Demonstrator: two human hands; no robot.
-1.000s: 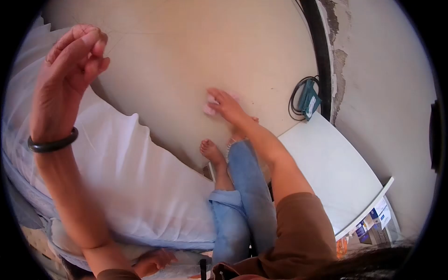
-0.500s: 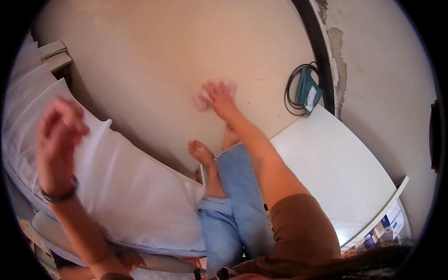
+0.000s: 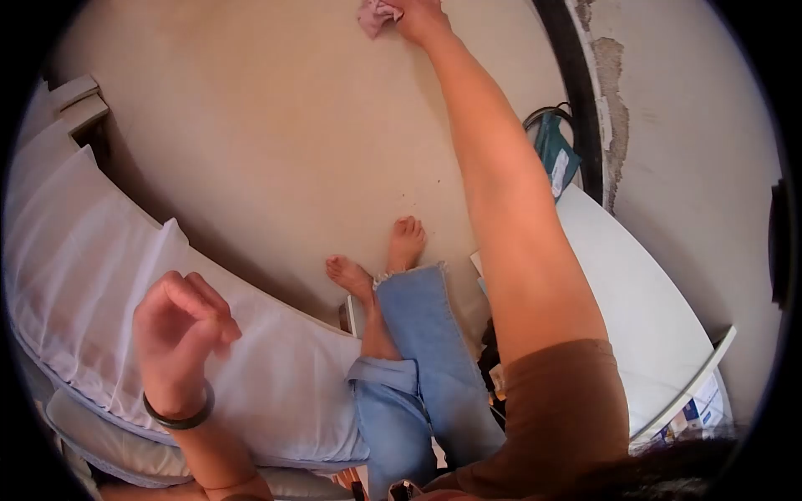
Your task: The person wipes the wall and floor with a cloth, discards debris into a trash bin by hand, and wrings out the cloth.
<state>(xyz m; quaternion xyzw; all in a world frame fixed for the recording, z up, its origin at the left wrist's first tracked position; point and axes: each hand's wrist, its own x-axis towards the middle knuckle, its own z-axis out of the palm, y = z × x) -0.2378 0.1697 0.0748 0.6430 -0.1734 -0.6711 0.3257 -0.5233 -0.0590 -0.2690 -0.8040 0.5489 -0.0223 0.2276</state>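
Note:
Near the top edge of the head view, my right hand [image 3: 423,18] is closed on a crumpled pink cloth [image 3: 379,15]. The cloth lies against the pale floor, and part of the hand is cut off by the frame. My left hand [image 3: 185,334] hangs over the white-covered bed at the left, a dark bangle [image 3: 180,409] round its wrist. Its fingers are curled with the tips pressed together; whatever they may hold is too small to make out.
Bare feet [image 3: 407,238] and blue jeans [image 3: 430,334] are below the middle. A white tabletop [image 3: 639,309] stands at the right, beside a dark green object [image 3: 555,157] with a black cable. The white-sheeted bed [image 3: 276,359] fills the lower left. Small dark specks dot the floor.
My right hand has moved far up and away across the floor with the pink cloth. My left hand has come down and to the right, still curled.

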